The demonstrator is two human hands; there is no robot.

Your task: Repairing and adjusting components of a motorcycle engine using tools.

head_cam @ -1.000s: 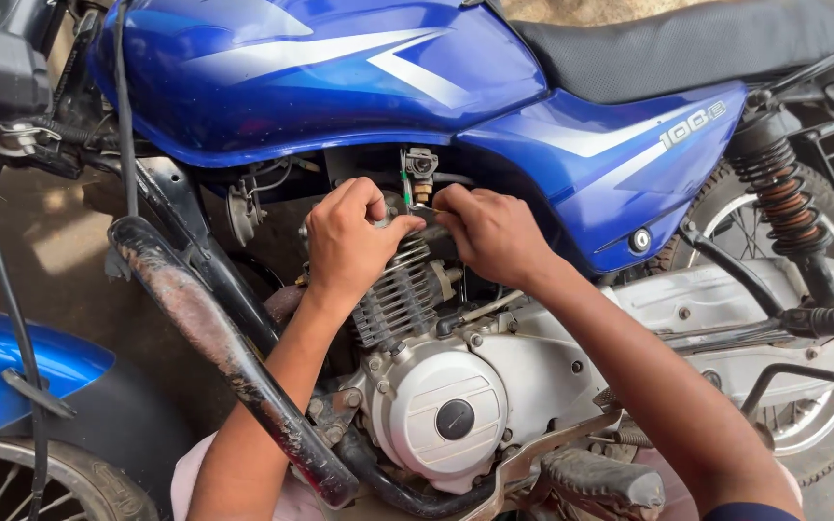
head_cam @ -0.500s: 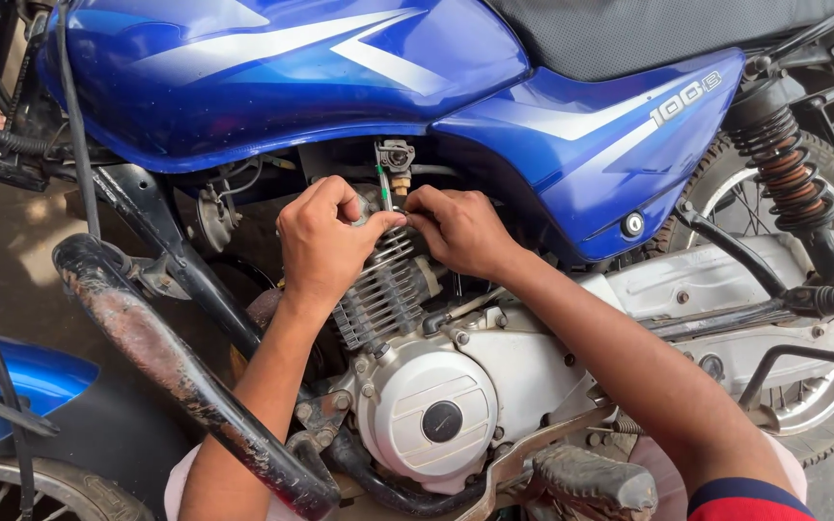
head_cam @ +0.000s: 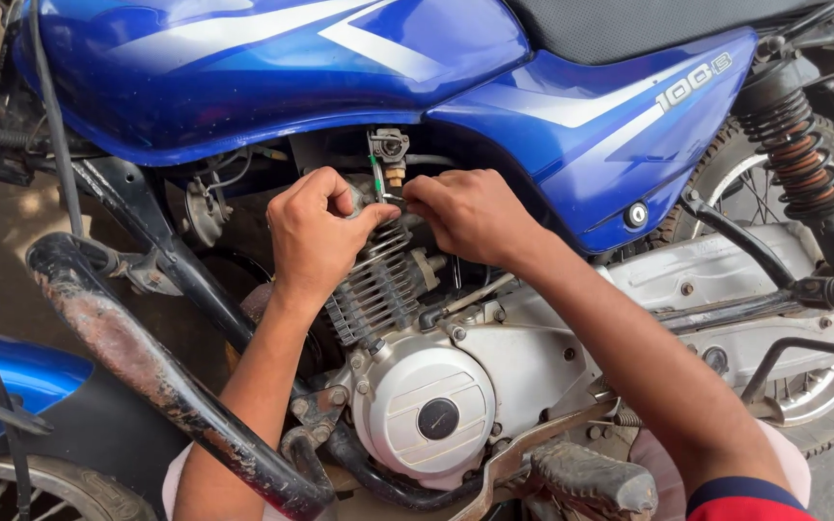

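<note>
We look down on a blue motorcycle (head_cam: 243, 77) that fills the frame, its fuel tank across the top and its black seat (head_cam: 649, 19) in the upper right. A rusty exhaust pipe (head_cam: 147, 376) slants through the lower left, and the silver engine cover (head_cam: 436, 405) sits at lower centre with the finned cylinder (head_cam: 374, 285) just above it. Our left hand (head_cam: 316, 236) and right hand (head_cam: 470, 217) meet at centre frame, just under the tank. Both are curled, fingertips pressed together around a small part we cannot make out. Directly above them hangs the small metal fuel valve (head_cam: 388, 147), with a thin green tube (head_cam: 376, 178) running down to our fingertips.
</note>
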